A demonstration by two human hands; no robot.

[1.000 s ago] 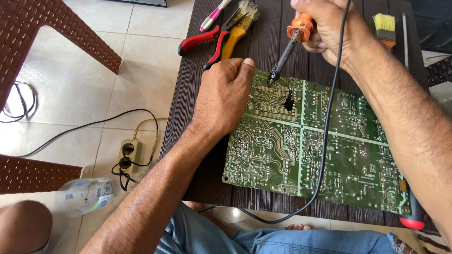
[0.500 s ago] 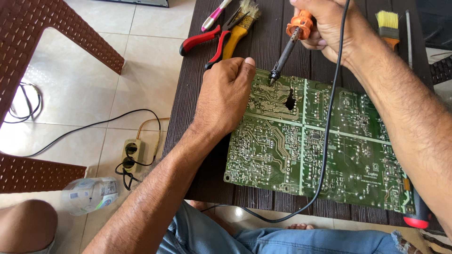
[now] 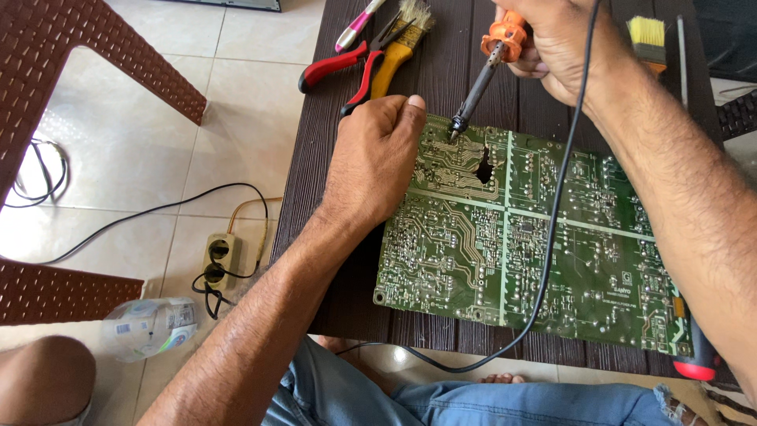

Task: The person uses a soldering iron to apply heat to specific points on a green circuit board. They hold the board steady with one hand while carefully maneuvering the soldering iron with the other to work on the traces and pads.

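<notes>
One green circuit board (image 3: 536, 252) lies solder-side up on the dark slatted table (image 3: 331, 158), its long axis running left to right, its far-left corner under my hands. The surface is glossy green laminate, ribbed with pale traces and dotted with dull solder joints; a ragged hole (image 3: 482, 167) breaks it near the far edge. My right hand (image 3: 564, 47) is clamped around the orange handle of the soldering iron (image 3: 481, 79), whose dark metal shaft slants down and left, tip touching the board just left of the hole. My left hand (image 3: 371, 170) rests knuckles-up on the far-left corner, fingers curled together, thumb just beside the tip; it is the nearer hand. The black cord (image 3: 552, 229) trails across the board toward me. Beyond lie red-handled pliers (image 3: 347, 67) and a yellow-handled brush (image 3: 398, 47).
</notes>
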